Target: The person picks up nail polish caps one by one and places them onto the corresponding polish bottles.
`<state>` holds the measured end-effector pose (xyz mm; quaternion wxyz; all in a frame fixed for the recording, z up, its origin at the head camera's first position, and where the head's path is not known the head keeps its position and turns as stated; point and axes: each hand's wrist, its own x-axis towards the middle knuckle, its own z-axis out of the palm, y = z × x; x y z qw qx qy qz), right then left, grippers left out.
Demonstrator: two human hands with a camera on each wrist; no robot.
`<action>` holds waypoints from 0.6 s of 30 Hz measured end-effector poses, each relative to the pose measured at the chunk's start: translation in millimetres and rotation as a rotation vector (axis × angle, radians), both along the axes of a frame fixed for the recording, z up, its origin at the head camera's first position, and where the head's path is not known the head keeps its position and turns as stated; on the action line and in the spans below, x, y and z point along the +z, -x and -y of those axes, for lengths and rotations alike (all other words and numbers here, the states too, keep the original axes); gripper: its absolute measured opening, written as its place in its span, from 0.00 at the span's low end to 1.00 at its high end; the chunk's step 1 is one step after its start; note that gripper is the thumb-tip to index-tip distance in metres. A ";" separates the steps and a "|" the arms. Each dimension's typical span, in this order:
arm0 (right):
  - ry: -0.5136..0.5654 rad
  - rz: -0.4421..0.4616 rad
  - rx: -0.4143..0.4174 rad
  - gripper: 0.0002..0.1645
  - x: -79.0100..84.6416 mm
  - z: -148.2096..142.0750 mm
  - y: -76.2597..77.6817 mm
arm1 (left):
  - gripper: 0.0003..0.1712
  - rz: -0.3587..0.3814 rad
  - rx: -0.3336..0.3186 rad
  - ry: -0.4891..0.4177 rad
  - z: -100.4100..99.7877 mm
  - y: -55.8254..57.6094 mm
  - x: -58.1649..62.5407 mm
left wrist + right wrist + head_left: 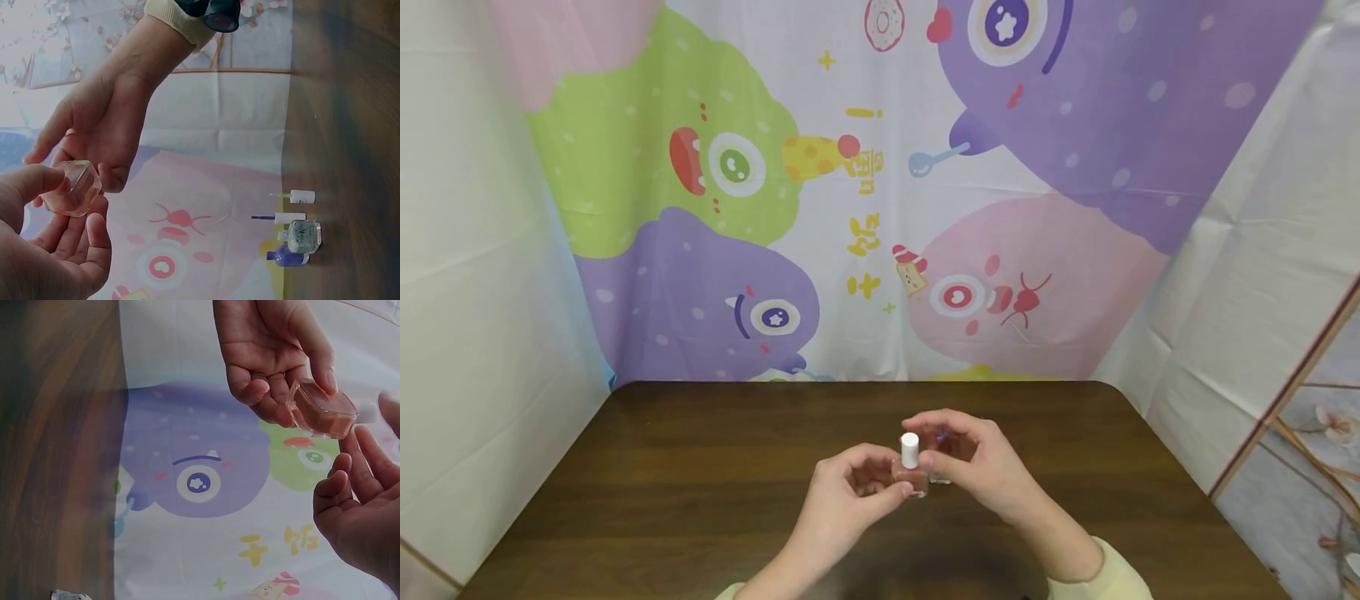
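Observation:
My left hand [848, 493] pinches a nail polish bottle [912, 479] between thumb and fingers. The polish is pinkish brown, and the bottle's white cap [910, 451] points upward. My right hand [985, 460] is beside the cap with its fingers spread and slightly bent. In the right wrist view its thumb and fingers are apart from the cap. Behind that hand, a purple nail polish bottle [285, 255] and a glittery one [304, 237] stand on the table without caps, partly hidden in the head view.
Two white caps with brushes stand by the open bottles, one with a purple brush [289, 218], the other with a pale brush [302, 197]. The dark wooden table [700, 467] ends at a cartoon-printed curtain [850, 333]. Pale cloth [482, 250] hangs along the side.

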<state>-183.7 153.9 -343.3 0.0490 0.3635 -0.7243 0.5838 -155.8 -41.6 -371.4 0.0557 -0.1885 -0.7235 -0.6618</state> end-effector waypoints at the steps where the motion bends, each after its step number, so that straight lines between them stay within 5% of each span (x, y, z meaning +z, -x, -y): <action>1: 0.001 0.002 0.006 0.18 0.2 -0.5 0.2 | 0.11 0.004 0.002 -0.003 0.1 0.0 0.0; 18: 0.044 0.084 0.162 0.17 2.6 -0.7 -0.1 | 0.12 0.036 -0.031 0.012 1.6 -0.7 0.6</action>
